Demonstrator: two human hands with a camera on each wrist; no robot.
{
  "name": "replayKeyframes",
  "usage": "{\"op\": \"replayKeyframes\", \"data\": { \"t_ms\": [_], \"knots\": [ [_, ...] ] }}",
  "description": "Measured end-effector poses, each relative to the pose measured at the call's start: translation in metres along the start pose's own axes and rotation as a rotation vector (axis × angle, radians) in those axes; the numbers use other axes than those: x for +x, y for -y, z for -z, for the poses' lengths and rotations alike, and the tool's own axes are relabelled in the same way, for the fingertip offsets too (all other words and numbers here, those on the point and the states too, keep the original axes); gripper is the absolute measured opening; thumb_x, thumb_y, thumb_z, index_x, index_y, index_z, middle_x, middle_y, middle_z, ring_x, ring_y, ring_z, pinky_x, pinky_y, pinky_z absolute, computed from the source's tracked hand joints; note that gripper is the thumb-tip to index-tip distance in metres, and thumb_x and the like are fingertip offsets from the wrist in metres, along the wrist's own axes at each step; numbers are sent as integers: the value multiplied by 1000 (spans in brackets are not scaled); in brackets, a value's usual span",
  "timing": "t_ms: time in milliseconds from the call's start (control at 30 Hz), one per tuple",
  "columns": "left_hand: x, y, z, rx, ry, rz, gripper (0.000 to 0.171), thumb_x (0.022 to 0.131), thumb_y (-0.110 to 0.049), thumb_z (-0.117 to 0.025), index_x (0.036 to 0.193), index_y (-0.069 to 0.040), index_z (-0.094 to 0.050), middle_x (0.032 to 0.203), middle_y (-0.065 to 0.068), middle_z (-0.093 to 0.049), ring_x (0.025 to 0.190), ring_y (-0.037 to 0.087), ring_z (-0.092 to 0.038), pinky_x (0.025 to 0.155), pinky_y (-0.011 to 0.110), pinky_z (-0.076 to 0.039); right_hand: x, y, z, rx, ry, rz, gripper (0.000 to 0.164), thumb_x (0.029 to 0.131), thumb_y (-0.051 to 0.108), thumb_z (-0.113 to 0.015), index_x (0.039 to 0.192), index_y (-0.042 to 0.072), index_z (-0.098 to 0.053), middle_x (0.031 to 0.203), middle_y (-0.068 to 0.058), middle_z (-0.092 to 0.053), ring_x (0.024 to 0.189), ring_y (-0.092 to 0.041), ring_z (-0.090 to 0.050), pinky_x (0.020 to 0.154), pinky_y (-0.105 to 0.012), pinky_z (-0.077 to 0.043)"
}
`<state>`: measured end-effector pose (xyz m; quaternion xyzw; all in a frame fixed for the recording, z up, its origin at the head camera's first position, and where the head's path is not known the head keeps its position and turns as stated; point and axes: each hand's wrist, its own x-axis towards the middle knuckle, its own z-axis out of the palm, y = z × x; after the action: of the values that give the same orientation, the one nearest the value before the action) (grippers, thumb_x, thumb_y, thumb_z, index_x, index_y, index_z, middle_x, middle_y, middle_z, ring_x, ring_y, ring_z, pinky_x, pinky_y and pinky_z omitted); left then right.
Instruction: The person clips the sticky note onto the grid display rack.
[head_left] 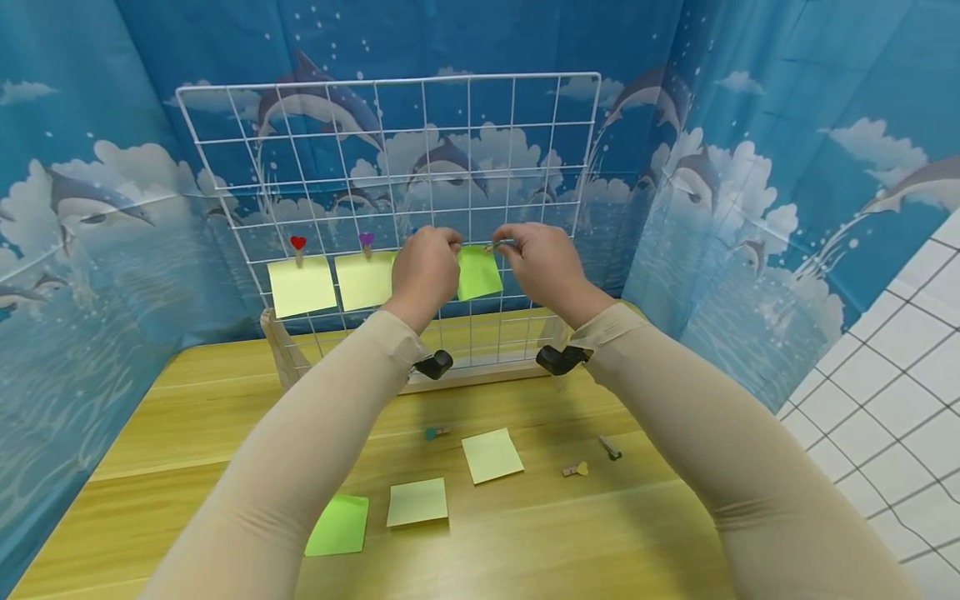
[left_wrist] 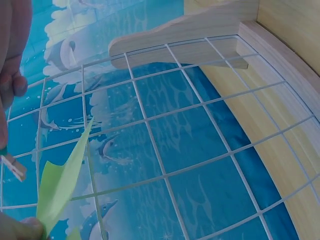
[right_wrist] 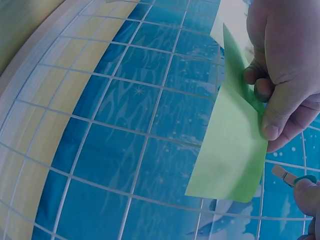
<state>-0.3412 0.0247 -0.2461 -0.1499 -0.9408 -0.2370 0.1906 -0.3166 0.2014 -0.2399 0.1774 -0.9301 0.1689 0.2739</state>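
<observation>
The left hand (head_left: 426, 271) pinches a green sticky note (head_left: 480, 275) at the wire grid, right of two clipped yellow notes (head_left: 302, 287); the right hand (head_left: 546, 265) pinches a small wooden clothespin (right_wrist: 283, 175) near its upper edge. The paper is probably light, limp and easily creased, best held by an upper corner. Loose notes (head_left: 492, 456) lie directly on the worktop (head_left: 525, 542), uncontained.
</observation>
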Motion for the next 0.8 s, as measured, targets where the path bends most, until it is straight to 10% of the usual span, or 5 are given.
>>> {"op": "replayKeyframes", "data": {
  "t_ms": [800],
  "knots": [
    [-6,3,-3,23,-34,-29,30,100,-27,-39,122,-22,-60,108,1,-58,78,15,-55,56,29,-45,18,7,-4,-35,45,-25,25,98,24,-46,112,18,-66,107,-3,-68,64,-13,-56,57,-28,-44]
  ]
}}
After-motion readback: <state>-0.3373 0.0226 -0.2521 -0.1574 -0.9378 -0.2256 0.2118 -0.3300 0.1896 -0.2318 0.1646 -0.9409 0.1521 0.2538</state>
